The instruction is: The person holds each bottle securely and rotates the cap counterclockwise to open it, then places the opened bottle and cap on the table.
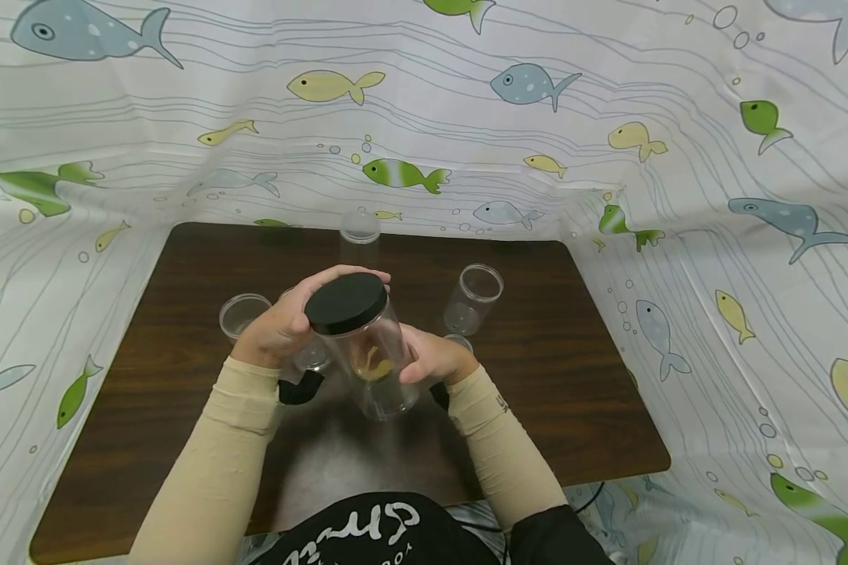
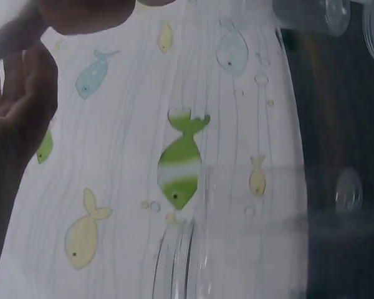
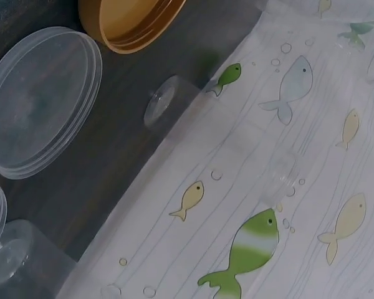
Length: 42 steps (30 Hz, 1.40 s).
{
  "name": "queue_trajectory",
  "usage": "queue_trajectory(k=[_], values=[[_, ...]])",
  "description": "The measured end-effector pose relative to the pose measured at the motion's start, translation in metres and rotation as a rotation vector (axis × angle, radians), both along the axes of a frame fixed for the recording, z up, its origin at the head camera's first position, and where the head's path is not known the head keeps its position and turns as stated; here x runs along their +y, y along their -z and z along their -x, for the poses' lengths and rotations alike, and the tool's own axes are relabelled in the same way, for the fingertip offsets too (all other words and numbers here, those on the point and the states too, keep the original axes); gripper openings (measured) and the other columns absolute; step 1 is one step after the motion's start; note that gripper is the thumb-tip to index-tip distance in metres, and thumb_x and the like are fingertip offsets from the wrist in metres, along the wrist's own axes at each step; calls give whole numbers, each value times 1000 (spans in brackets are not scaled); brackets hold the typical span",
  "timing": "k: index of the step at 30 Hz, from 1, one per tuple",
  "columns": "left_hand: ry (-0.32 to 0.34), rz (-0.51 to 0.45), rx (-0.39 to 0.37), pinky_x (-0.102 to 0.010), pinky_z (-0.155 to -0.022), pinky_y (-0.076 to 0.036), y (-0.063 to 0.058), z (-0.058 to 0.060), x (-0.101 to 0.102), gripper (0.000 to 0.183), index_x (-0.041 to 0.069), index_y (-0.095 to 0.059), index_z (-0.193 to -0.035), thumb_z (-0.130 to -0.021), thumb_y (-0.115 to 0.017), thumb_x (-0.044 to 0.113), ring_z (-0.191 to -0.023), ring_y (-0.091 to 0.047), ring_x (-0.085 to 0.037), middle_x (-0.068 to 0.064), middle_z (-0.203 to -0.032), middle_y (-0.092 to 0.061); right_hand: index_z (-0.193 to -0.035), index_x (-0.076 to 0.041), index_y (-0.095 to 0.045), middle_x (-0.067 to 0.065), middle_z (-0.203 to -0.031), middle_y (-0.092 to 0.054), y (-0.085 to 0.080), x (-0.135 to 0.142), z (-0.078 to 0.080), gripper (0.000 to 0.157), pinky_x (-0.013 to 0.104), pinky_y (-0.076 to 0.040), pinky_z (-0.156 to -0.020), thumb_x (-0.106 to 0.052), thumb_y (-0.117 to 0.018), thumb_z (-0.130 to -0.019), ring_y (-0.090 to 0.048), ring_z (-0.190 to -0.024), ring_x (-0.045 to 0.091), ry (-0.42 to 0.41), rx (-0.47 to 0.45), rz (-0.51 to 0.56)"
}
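A tall clear jar [image 1: 378, 388] with a black screw lid [image 1: 346, 302] is held in front of the body, its lid end leaning up and left. My left hand [image 1: 272, 329] grips the lid, thumb at its near left side and fingers reaching behind it. My right hand [image 1: 434, 355] holds the jar's side, thumb toward me. Something golden [image 1: 372, 362] shows through the jar wall; whether it lies inside or behind cannot be told. In the left wrist view, part of a hand [image 2: 25, 87] appears at the upper left.
Clear jars stand around: an open one [image 1: 475, 294] at right, one [image 1: 243, 312] at left, partly hidden, and a lidded one [image 1: 359, 235] at the back. The right wrist view holds a golden lid [image 3: 115, 37] and a clear lid [image 3: 43, 103]. Fish-patterned sheeting [image 1: 424, 118] surrounds the brown table [image 1: 558, 392].
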<state>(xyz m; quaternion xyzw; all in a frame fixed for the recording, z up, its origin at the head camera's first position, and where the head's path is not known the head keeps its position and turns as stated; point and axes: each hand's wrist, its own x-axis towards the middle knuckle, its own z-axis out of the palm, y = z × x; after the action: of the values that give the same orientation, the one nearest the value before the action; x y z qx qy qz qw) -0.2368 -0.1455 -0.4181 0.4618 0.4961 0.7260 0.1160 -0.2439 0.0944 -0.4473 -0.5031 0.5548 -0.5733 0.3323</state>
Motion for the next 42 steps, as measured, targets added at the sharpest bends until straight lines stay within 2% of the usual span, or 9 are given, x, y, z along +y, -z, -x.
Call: queue_trajectory(k=[8, 15, 19, 23, 27, 31, 34, 37, 42], values=[[-404, 205, -226, -25, -86, -49, -7, -14, 10, 104, 8, -36, -145, -72, -75, 72, -112, -53, -22, -15, -136, -45, -157, -6, -23, 22, -144, -43, 5, 15, 12, 105, 39, -40, -109, -50, -82, -82, -38, -132, 49, 321, 73, -56], [-788, 382, -289, -35, -91, -48, -14, -18, 26, 113, 5, -33, -143, -68, -73, 79, -114, -52, -31, -19, -138, -45, -157, -15, -24, 6, -152, -36, 9, 5, 6, 100, 39, -37, -112, -22, -87, -80, -39, -138, 28, 671, 300, -176], [-914, 438, -314, -48, -97, -47, -15, -18, 32, 109, 5, -31, -145, -72, -76, 73, -116, -53, -34, -20, -138, -44, -152, -10, -29, 9, -141, -40, 10, -5, 0, 101, 42, -42, -105, -31, -91, -75, -41, -126, 23, 881, 529, -280], [-960, 451, -335, -54, -100, -45, -15, -18, 36, 105, 6, -32, -145, -74, -79, 68, -118, -52, -35, -20, -140, -44, -149, -3, -29, 12, -136, -41, 11, -8, -3, 104, 45, -44, -101, -34, -93, -73, -41, -120, 25, 972, 643, -327], [-963, 468, -340, -48, -95, -47, -13, -17, 36, 114, 6, -31, -146, -68, -75, 77, -113, -53, -32, -20, -137, -45, -149, -3, -31, 13, -135, -42, 12, -8, -3, 103, 44, -44, -101, -36, -93, -73, -41, -119, 25, 977, 656, -327], [-870, 469, -320, -45, -87, -48, -14, -16, 29, 130, 11, -26, -153, -56, -66, 88, -114, -54, -35, -19, -142, -42, -153, -7, -27, 11, -141, -40, 11, -3, 1, 102, 40, -42, -105, -32, -90, -76, -42, -126, 22, 894, 530, -269], [-740, 397, -288, -49, -96, -39, -15, -14, 22, 137, 14, -21, -159, -52, -63, 89, -137, -38, -36, -16, -159, -27, -156, -12, -24, 10, -147, -39, 9, 4, 4, 101, 38, -41, -107, -34, -87, -80, -44, -131, 20, 748, 361, -195], [-581, 291, -279, -45, -105, -28, -15, -11, 15, 138, 14, -18, -161, -53, -65, 86, -149, -16, -23, -6, -167, -11, -155, -9, -24, 15, -145, -44, 8, 10, 7, 101, 39, -43, -107, -47, -83, -82, -47, -131, 23, 572, 235, -124], [-291, 137, -357, -30, -94, -44, -14, -9, 9, 114, 13, -22, -160, -76, -84, 58, -119, -52, -16, -10, -141, -50, -152, 5, -25, 28, -145, -43, 8, 11, 8, 110, 50, -39, -110, -60, -78, -81, -45, -134, 38, 292, 52, -10]])
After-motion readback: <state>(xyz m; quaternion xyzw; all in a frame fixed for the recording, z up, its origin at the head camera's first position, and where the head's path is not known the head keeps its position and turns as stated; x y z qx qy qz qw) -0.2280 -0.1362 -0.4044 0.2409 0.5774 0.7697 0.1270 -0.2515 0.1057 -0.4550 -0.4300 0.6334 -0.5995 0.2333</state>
